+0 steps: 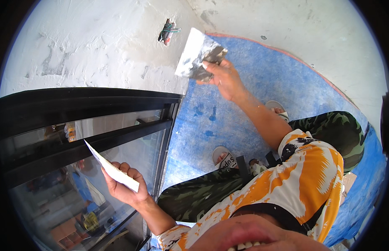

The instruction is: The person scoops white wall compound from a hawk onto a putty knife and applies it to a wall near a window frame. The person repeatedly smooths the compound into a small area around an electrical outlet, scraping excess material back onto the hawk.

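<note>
My right hand [229,80] is raised near the wall corner, its fingers closed round one edge of a flat rectangular scraper [194,50]. The scraper looks shiny, with a white area at its far end and dark, mottled marks by the fingers. Lower left, my left hand [125,190] grips a thin, flat off-white plate [115,170], seen nearly edge-on, with its pointed corner toward the black window frame. What the plate is made of I cannot make out. The two things are well apart, and a gap shows between the scraper and the rough white wall [106,46].
A wall opening [167,33] with loose wires lies left of the scraper. The black window frame [94,102] and its glass [127,154] run along my left side. Blue sheeting [194,125] covers the floor up to a pale wall [320,37] on the right.
</note>
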A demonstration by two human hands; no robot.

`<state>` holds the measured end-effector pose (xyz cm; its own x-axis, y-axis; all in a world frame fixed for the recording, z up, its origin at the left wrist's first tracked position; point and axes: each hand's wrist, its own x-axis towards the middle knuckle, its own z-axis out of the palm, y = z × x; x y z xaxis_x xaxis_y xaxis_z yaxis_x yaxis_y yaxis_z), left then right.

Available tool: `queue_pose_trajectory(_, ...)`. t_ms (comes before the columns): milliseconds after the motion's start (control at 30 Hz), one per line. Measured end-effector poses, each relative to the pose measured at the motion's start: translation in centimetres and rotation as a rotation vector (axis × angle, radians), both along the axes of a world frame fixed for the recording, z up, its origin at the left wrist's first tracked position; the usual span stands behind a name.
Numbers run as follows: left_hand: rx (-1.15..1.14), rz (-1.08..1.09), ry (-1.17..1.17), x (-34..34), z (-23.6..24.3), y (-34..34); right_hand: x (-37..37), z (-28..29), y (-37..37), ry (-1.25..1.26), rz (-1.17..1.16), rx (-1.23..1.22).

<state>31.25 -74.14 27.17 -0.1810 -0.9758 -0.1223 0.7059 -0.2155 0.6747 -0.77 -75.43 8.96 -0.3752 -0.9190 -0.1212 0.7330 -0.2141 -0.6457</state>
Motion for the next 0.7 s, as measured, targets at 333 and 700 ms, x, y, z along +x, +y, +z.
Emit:
queue_pose_trajectory(333, 0.063, 0.159, -0.290, 0.2, 1.3, 4.0, -15.9, 0.3, -19.4, 1.609, -0.994, -0.621)
queue_pose_trajectory(700, 0.209, 0.332, -0.460, -2.6, 2.7, 5.0, -16.1, -16.2, -22.4, 1.939, -0.732, -0.440)
